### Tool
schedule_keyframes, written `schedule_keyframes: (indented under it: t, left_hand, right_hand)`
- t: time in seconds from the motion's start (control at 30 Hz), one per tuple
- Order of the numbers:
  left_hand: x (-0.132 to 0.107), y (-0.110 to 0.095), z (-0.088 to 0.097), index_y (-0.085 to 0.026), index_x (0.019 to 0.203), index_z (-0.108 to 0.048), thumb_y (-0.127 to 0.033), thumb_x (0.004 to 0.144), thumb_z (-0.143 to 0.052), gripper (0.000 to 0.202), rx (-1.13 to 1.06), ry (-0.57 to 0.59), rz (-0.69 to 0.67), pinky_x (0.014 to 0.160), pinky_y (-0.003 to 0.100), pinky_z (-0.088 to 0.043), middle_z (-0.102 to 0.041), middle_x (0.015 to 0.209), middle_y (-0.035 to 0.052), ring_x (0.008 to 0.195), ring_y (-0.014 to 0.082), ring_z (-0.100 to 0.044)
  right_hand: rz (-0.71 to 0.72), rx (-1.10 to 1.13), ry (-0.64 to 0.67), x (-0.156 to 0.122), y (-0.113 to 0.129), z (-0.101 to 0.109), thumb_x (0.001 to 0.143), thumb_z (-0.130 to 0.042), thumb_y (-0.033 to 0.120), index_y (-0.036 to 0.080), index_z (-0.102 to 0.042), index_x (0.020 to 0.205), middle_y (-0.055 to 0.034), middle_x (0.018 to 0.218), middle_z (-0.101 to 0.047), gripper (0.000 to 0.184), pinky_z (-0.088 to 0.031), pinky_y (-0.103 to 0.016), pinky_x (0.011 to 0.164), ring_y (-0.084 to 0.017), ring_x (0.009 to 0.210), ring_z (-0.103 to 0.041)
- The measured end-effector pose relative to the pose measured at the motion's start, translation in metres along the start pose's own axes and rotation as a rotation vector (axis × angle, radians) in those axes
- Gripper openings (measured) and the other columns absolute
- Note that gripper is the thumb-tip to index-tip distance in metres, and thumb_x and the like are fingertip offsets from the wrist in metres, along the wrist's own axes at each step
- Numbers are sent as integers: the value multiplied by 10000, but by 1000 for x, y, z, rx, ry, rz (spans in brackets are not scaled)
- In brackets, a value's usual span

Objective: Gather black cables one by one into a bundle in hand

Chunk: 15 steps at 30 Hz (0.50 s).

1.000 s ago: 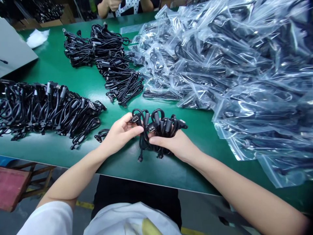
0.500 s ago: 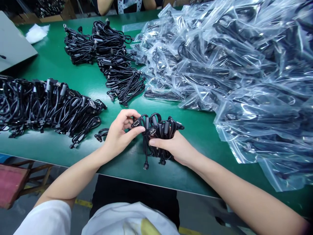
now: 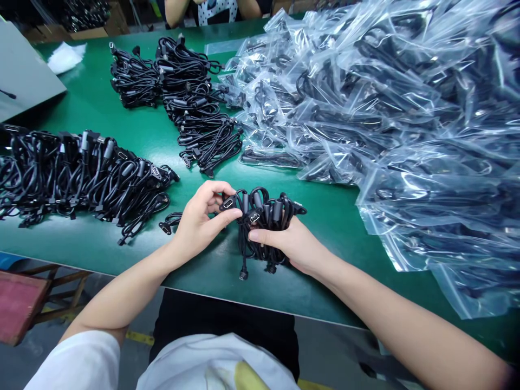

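Note:
My right hand (image 3: 294, 244) is wrapped round a bundle of short black cables (image 3: 266, 214), held upright just above the green table (image 3: 101, 108). My left hand (image 3: 199, 222) pinches one cable's connector (image 3: 228, 203) at the left side of that bundle, thumb and fingers closed on it. Loose plug ends hang below the bundle. A single black cable (image 3: 168, 223) lies on the table just left of my left hand.
A long pile of black cables (image 3: 77, 173) lies at the left. Two more cable heaps (image 3: 182, 92) sit further back. A big mound of clear bags holding cables (image 3: 385, 114) fills the right. Another person (image 3: 211, 8) sits at the far edge. A grey box (image 3: 24, 81) is far left.
My left hand has shifted from lying over the bundle's left end to pinching one connector there. The bundle dropped slightly and a plug end hangs lower.

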<state>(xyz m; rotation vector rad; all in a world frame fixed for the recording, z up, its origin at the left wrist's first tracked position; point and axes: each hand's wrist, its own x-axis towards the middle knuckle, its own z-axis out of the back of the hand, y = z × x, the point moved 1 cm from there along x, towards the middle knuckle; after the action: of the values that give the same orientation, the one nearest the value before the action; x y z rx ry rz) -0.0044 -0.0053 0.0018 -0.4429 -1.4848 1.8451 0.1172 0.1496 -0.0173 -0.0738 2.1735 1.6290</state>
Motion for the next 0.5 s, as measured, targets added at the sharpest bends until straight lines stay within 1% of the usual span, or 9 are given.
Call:
schedule_keyframes:
  t: [0.13, 0.23, 0.3, 0.33, 0.4, 0.5]
  left_hand:
    - [2, -1, 0, -234, 1047, -552, -363, 822, -771, 340, -91, 22, 50, 732, 233, -510, -580, 1024, 13, 796, 107, -576]
    - [5, -3, 1, -247, 1156, -521, -364, 776, -805, 488, -181, 54, 118, 752, 234, -519, -564, 999, 13, 855, 128, -594]
    - [6, -4, 2, -247, 1224, -521, -358, 766, -812, 554, -199, 98, 159, 772, 241, -521, -571, 993, 18, 890, 143, -598]
    - [6, -5, 3, -239, 1225, -536, -359, 767, -811, 547, -194, 119, 171, 783, 247, -520, -581, 1001, 24, 905, 150, -599]
    - [7, -6, 5, -216, 1163, -581, -373, 773, -805, 476, -173, 132, 171, 808, 262, -520, -603, 1022, 36, 928, 162, -601]
    - [8, -5, 7, -202, 1083, -611, -384, 773, -806, 409, -157, 106, 144, 858, 285, -518, -620, 1022, 37, 942, 168, -604]
  right_hand:
    - [5, 13, 4, 0, -2, 0, 599, -887, 268, 217, -747, 841, -2, 884, -737, 284, -496, -388, 881, -216, 878, -646]
    - [18, 14, -1, 0, -3, 0, 599, -884, 272, 216, -747, 849, -5, 891, -745, 290, -499, -393, 885, -220, 880, -654]
    - [19, -15, -18, -1, -2, 0, 610, -873, 292, 211, -742, 837, -7, 879, -747, 274, -502, -400, 878, -225, 874, -660]
    - [16, -41, -32, -2, -1, 0, 615, -865, 305, 208, -738, 826, -10, 872, -749, 265, -503, -404, 873, -229, 872, -664]
    - [16, -104, -60, -4, 2, -2, 625, -846, 328, 204, -730, 802, -15, 857, -752, 245, -505, -410, 864, -238, 867, -672]
    - [37, -181, -84, -8, 9, -4, 645, -807, 336, 203, -721, 776, -15, 833, -757, 205, -513, -410, 848, -243, 856, -686]
